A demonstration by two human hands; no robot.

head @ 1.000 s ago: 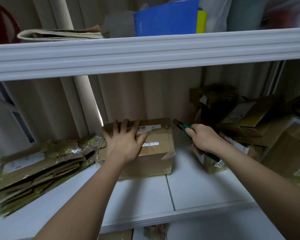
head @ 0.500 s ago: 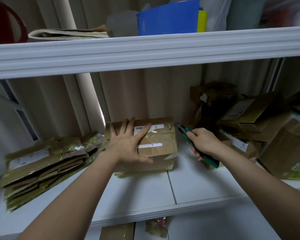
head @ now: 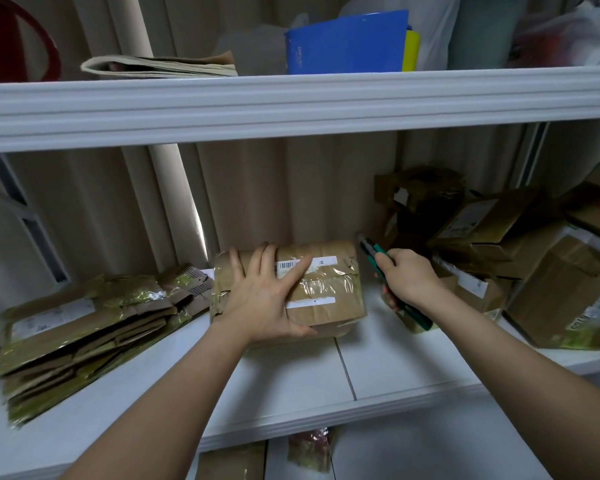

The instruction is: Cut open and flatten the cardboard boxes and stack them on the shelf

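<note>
Right hand drawn back slightly, grip clamped on one cutter, left hand flat on one taped box

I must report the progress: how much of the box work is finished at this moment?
Done: a stack of flattened boxes lies at the shelf's left. In hand: the left hand rests on a taped box, not yet cut; the right hand grips a green cutter beside it. Left: the unflattened boxes piled at right.
</note>
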